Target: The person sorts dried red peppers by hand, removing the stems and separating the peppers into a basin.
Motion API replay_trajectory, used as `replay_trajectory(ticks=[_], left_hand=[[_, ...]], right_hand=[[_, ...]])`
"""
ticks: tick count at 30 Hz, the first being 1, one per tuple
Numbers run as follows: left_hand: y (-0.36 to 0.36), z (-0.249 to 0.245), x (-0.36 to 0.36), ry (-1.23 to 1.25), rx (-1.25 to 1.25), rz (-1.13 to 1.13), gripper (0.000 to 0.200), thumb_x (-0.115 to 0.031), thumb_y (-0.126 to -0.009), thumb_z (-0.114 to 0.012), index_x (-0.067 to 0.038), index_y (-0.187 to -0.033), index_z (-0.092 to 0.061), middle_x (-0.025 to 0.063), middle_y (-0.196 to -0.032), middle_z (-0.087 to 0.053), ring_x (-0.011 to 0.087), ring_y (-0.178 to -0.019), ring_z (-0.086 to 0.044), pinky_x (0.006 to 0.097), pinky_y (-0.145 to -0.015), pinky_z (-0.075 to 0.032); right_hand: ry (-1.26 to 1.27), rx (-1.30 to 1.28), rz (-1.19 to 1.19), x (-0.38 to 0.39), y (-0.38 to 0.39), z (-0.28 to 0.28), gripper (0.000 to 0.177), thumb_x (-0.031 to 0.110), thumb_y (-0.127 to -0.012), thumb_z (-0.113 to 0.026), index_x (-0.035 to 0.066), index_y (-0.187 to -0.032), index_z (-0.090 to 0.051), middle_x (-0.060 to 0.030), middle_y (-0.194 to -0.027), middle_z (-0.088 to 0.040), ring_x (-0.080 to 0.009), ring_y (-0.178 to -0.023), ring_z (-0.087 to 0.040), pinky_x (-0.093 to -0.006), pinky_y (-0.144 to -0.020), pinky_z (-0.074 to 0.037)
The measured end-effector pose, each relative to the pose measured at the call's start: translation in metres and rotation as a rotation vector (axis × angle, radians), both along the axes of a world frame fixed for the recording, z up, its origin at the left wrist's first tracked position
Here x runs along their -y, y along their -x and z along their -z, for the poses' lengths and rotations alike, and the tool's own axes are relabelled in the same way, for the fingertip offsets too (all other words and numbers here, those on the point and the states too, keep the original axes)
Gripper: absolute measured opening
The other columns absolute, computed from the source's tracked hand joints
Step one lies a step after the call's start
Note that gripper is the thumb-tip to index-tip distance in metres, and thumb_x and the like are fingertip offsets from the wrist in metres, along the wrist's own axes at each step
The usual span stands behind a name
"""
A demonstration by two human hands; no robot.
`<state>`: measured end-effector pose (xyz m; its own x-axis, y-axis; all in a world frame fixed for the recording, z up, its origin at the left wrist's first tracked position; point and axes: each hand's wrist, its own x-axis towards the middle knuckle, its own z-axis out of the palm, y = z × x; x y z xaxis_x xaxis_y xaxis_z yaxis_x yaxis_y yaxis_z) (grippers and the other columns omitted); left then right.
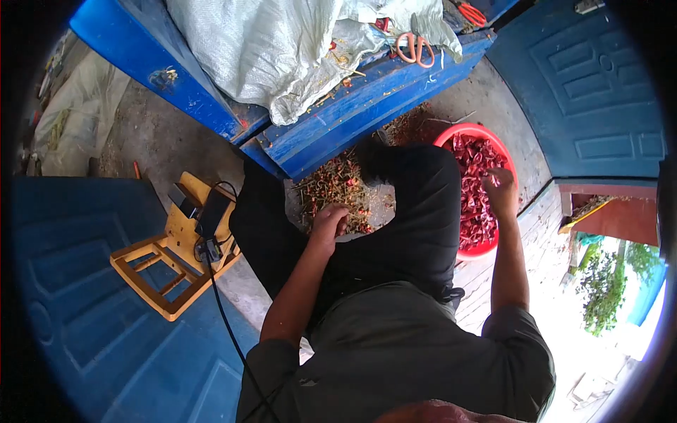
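A red basin point(513, 163) at the right holds many dark red dried pieces point(476, 201) that look like chili peppers. My right hand point(501, 189) is over the basin's right side, its fingers bent above the pieces; whether it holds one is too small to tell. Between my knees my left hand point(331, 222) hovers above a heap of stems and red scraps point(335, 185) on the floor. Its fingers are curled together, and what they hold, if anything, is hidden.
Ahead stands a blue wooden bench point(374, 99) with a white woven sack point(261, 49), pink-handled scissors point(415, 51) and red-handled scissors point(471, 14). At the left, a wooden folding chair point(176, 243) bears a black device with a cable. Blue doors point(578, 92) flank the space.
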<state>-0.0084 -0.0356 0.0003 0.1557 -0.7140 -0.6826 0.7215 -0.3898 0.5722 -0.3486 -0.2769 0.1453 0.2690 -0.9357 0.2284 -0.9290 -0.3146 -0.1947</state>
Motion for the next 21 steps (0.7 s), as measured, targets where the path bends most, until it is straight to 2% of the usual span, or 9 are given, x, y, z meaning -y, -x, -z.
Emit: replay_trajectory(ticks=[2,7,11,13,15,17,18,20,21], left_hand=[[0.001,0.001,0.001,-0.003,0.011,-0.017,0.008,-0.015,-0.091,-0.062,-0.008,-0.094,-0.065,-0.0026,-0.070,-0.057,0.0057,-0.055,-0.049,0.0224,-0.047,-0.037],[-0.006,0.015,-0.009,-0.001,-0.055,-0.078,0.009,-0.015,-0.092,-0.063,-0.008,-0.096,-0.065,-0.0018,-0.072,-0.056,0.0067,-0.056,-0.049,0.0240,-0.048,-0.038],[-0.010,0.013,-0.017,0.004,-0.093,-0.146,0.010,-0.016,-0.092,-0.064,-0.009,-0.100,-0.065,-0.0024,-0.075,-0.055,0.0073,-0.059,-0.050,0.0254,-0.050,-0.039],[-0.012,0.015,-0.018,0.004,-0.116,-0.167,0.009,-0.017,-0.092,-0.064,-0.009,-0.098,-0.065,-0.0030,-0.075,-0.056,0.0069,-0.059,-0.050,0.0246,-0.050,-0.039],[-0.013,0.010,-0.017,0.003,-0.099,-0.169,0.010,-0.016,-0.091,-0.064,-0.009,-0.097,-0.064,-0.0029,-0.073,-0.056,0.0065,-0.057,-0.050,0.0237,-0.048,-0.038],[-0.012,0.012,-0.017,0.014,-0.070,-0.169,0.010,-0.015,-0.090,-0.064,-0.008,-0.096,-0.063,-0.0031,-0.070,-0.054,0.0060,-0.055,-0.049,0.0228,-0.046,-0.038],[-0.012,0.012,-0.018,0.005,-0.073,-0.167,0.010,-0.015,-0.090,-0.064,-0.008,-0.096,-0.063,-0.0031,-0.070,-0.054,0.0060,-0.055,-0.049,0.0228,-0.046,-0.038],[-0.012,0.010,-0.017,0.016,-0.065,-0.191,0.010,-0.015,-0.090,-0.065,-0.007,-0.096,-0.063,-0.0033,-0.069,-0.053,0.0062,-0.054,-0.048,0.0230,-0.046,-0.038],[-0.012,0.011,-0.017,0.018,-0.071,-0.196,0.010,-0.015,-0.090,-0.065,-0.007,-0.096,-0.063,-0.0033,-0.069,-0.053,0.0062,-0.054,-0.048,0.0230,-0.046,-0.038]], right_hand=[[-0.261,0.290,-0.025,0.015,-0.033,0.007,0.025,0.018,-0.082,-0.075,0.005,-0.103,-0.073,-0.0134,-0.107,-0.069,-0.0265,-0.103,-0.067,-0.0362,-0.091,-0.051],[-0.306,0.554,-0.517,0.055,-0.198,-0.007,0.029,0.016,-0.085,-0.074,0.004,-0.111,-0.070,-0.0124,-0.104,-0.068,-0.0245,-0.093,-0.068,-0.0326,-0.082,-0.053],[-0.101,0.004,-0.600,0.045,-0.332,-0.041,0.023,0.023,-0.090,-0.064,0.014,-0.110,-0.071,-0.0114,-0.105,-0.068,-0.0315,-0.093,-0.067,-0.0406,-0.081,-0.054],[-0.101,-0.133,-0.599,0.053,-0.388,-0.041,0.023,0.025,-0.092,-0.057,0.016,-0.109,-0.071,-0.0105,-0.106,-0.068,-0.0331,-0.096,-0.066,-0.0439,-0.082,-0.054],[0.024,-0.012,-0.746,0.056,-0.426,-0.045,0.023,0.023,-0.092,-0.056,0.018,-0.108,-0.071,-0.0107,-0.106,-0.068,-0.0329,-0.098,-0.066,-0.0436,-0.082,-0.054],[0.078,0.265,-0.898,0.063,-0.460,-0.053,0.026,0.024,-0.092,-0.057,0.018,-0.114,-0.069,-0.0100,-0.110,-0.068,-0.0292,-0.100,-0.067,-0.0416,-0.086,-0.054],[-0.153,0.429,-0.924,0.065,-0.475,-0.065,0.031,0.024,-0.091,-0.059,0.012,-0.118,-0.068,-0.0133,-0.111,-0.068,-0.0302,-0.102,-0.067,-0.0386,-0.089,-0.054],[-0.616,0.728,-1.013,0.062,-0.480,-0.094,0.040,0.029,-0.103,-0.054,0.002,-0.131,-0.060,-0.0096,-0.108,-0.071,-0.0158,-0.096,-0.062,-0.0299,-0.089,-0.048],[-0.618,0.784,-1.060,0.070,-0.488,-0.084,0.037,0.023,-0.101,-0.055,-0.003,-0.127,-0.059,-0.0094,-0.110,-0.069,-0.0163,-0.102,-0.061,-0.0298,-0.093,-0.046]])
